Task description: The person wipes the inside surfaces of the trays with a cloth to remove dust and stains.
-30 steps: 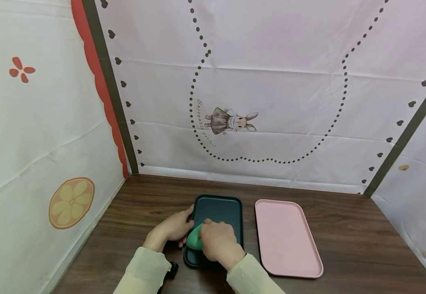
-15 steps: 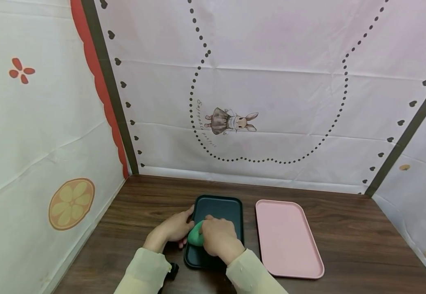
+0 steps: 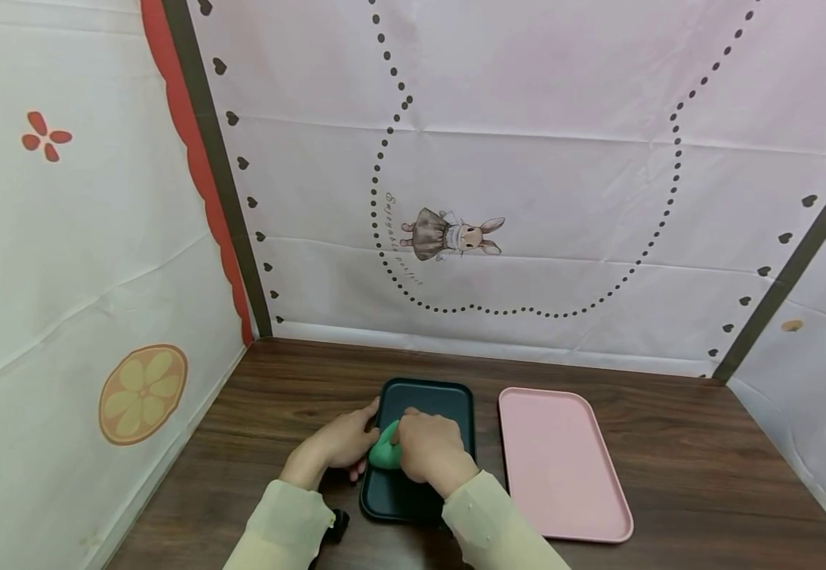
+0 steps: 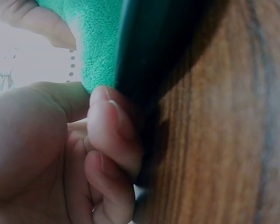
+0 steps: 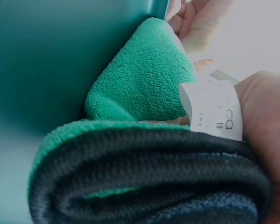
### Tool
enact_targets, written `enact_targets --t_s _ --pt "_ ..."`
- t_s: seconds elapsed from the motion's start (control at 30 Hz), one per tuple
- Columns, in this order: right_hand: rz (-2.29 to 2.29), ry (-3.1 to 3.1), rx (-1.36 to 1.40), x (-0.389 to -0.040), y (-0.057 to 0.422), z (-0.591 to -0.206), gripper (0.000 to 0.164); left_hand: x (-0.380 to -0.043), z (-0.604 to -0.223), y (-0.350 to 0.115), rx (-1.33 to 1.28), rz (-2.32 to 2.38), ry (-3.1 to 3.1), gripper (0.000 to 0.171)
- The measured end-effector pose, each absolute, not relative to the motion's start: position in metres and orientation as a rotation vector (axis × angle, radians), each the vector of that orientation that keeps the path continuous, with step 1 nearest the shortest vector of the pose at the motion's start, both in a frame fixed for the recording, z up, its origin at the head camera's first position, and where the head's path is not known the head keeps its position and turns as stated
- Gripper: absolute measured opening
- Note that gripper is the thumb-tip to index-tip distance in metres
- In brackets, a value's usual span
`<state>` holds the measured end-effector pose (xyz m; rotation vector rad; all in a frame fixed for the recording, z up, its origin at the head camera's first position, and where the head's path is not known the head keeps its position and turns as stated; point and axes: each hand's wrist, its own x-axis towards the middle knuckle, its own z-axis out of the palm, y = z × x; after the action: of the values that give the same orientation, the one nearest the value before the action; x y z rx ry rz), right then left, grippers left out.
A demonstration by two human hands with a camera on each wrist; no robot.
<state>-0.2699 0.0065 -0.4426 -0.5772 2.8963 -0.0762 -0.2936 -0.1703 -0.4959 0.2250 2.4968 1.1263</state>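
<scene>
A dark teal tray (image 3: 407, 497) lies on the wooden table. My left hand (image 3: 340, 442) grips its left edge; in the left wrist view the fingers (image 4: 113, 123) curl at the rim, with the thumb above. My right hand (image 3: 430, 450) holds a folded green cloth (image 3: 385, 450) down on the tray, close beside my left thumb. Seen from the right wrist, the cloth (image 5: 144, 74) is fuzzy, with a dark edging and a white printed label (image 5: 213, 111). Part of the cloth is hidden under my right hand.
A pink tray (image 3: 565, 467) lies on the table (image 3: 676, 451) to the right of the teal one. A small black object (image 3: 337, 524) shows by my left sleeve. Printed fabric walls (image 3: 562, 198) stand at the back and both sides.
My right hand has slid the cloth a little farther from me along the tray's left side. The left hand keeps its grip on the edge, and both trays stay put.
</scene>
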Motion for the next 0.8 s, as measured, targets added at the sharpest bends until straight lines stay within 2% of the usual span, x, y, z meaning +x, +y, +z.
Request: enact_targets --t_s 0.8 --pt "-0.089 2.924 -0.513 -0.281 0.006 -0.447 0.038 -0.295 -0.496 -0.17 0.218 1.145 2.476 0.062"
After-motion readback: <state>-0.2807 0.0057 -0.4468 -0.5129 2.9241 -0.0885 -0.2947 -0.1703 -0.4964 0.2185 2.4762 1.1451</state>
